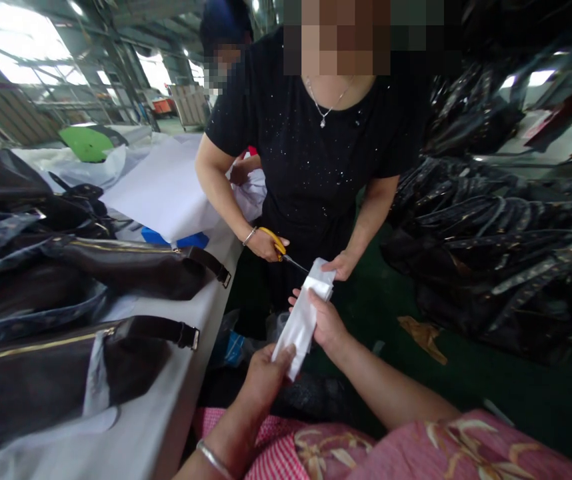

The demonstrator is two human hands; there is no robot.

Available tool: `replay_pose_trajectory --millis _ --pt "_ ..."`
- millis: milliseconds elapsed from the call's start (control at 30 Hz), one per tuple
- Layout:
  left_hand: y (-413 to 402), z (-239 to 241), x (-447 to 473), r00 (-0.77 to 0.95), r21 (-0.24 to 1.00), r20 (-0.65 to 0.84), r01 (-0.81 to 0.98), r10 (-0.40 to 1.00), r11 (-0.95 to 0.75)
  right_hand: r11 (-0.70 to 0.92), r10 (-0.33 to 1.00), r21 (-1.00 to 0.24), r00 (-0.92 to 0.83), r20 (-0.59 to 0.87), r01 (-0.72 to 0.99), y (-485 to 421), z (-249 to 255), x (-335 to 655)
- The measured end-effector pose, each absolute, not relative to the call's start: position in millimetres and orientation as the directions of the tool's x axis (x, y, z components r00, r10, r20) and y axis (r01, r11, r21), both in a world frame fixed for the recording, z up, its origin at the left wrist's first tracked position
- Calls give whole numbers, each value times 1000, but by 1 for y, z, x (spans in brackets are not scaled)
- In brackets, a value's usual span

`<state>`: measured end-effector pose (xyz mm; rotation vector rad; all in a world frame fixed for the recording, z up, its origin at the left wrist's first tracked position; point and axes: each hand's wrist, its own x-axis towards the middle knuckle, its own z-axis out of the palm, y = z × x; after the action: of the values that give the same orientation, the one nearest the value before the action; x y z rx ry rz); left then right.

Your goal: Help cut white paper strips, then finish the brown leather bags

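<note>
A folded strip of thin white plastic or paper [299, 327] stretches between my two hands, slanting up and away from me. My left hand [266, 373] pinches its near end, thumb on top. Farther up, my right hand [325, 320] grips it from the right side, with fingers under it. A co-worker's hand [341, 265] holds the far end of the same strip. In that person's other hand [265, 245] are yellow-handled scissors [272, 241], the blades pointing at the strip's far end. Whether the blades touch the strip I cannot tell.
On the left, a white-covered table [193, 340] bears several dark brown bags [136, 273] with gold zips and a large white sheet [166, 183]. Many dark bags [506, 247] are piled on the right. Brown scrap [423, 337] lies on the green floor. Another person stands behind.
</note>
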<state>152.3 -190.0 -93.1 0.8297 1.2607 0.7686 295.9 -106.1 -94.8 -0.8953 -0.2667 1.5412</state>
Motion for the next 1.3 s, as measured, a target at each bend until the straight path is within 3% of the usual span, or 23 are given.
replay_pose_trajectory --millis 1300 --pt "-189 -105 152 127 866 -492 -28 861 499 -157 914 -664 147 -379 -731 -108 -96 294"
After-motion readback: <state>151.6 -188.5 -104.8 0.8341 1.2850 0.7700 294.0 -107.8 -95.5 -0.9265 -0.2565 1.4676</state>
